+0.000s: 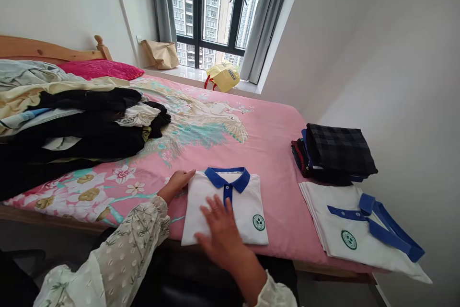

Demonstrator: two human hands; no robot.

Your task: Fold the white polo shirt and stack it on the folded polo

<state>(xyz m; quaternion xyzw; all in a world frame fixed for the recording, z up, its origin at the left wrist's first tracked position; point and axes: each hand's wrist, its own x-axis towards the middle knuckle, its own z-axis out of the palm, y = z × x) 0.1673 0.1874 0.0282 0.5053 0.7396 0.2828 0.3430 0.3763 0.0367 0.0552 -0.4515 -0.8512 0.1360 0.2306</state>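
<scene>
Folded white polo shirt (230,211) with a blue collar and a green round badge lies on the pink floral bed (273,153), close to its near edge, collar pointing away from the person. In the head view, the right hand (221,235) rests flat on the shirt's front, fingers spread, its grip released and pressing rather than clasping. The left hand (177,183) lies at the shirt's upper left corner, fingers touching the shoulder edge, also loose and holding nothing; its sleeve is sheer white with a leaf print. To the right, a stack of folded white polos (352,230) sits at the bed's corner, with a pile of dark checked garments (334,153) just behind it. A heap of unfolded clothes (72,125), mostly black, covers the left side of the bed.
</scene>
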